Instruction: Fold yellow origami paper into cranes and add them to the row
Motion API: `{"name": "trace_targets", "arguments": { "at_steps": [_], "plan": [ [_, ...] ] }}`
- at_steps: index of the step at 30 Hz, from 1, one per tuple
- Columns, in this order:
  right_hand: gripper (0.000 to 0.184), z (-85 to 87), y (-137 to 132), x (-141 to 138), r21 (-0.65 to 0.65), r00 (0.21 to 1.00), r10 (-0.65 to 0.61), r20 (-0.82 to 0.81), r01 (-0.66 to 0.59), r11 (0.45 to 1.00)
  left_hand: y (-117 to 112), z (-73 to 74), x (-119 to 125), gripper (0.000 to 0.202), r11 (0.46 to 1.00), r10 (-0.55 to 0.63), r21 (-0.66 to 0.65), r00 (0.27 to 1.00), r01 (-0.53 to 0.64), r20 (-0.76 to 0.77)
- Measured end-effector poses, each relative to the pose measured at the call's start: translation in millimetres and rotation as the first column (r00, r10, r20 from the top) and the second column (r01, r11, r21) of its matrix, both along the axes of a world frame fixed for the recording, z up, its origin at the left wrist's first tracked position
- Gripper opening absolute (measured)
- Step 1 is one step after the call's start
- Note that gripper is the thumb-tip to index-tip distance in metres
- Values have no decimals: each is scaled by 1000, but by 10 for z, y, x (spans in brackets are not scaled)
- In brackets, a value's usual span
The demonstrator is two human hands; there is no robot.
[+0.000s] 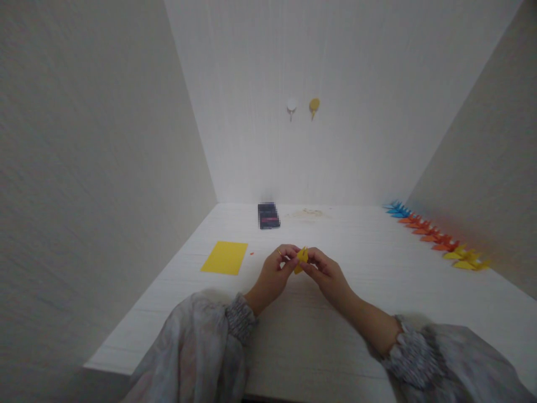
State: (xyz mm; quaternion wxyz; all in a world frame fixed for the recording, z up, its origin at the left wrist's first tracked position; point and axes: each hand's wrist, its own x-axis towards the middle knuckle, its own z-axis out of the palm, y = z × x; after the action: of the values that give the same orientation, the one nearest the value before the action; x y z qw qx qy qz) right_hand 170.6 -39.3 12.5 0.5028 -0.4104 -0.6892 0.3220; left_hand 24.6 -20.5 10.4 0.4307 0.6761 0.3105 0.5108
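Note:
Between my two hands is a small piece of folded yellow paper, held a little above the table near its middle. My left hand pinches its left side between thumb and fingers. From the other side, my right hand grips it with thumb and fingertips. Pointed tips of the paper stick up between the fingers; its lower folds are partly covered. To the left of my left hand, a yellow sheet of paper lies flat on the table.
Along the right side runs a row of folded paper cranes, blue, orange-red and yellow. A dark, blurred-out object sits toward the back wall. A tiny orange scrap lies beside the yellow sheet. Two hooks hang on the wall.

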Motion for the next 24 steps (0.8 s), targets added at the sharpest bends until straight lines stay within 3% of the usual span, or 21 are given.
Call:
{"name": "trace_targets", "arguments": {
  "at_steps": [9, 13, 24],
  "plan": [
    [18, -33, 14, -36, -31, 978, -147, -147, 144, 989, -4, 4, 9, 9, 994, 95, -52, 995, -95, -6],
    [19, -34, 13, -21, -71, 983, -140, -120, 132, 989, -21, 24, 9, 12, 994, 93, -62, 995, -91, 41],
    [20, 0, 12, -22, -228, 931, -125, -342, 47, 972, -47, 42, 27, 18, 979, 101, -188, 989, -80, 105]
  ]
}}
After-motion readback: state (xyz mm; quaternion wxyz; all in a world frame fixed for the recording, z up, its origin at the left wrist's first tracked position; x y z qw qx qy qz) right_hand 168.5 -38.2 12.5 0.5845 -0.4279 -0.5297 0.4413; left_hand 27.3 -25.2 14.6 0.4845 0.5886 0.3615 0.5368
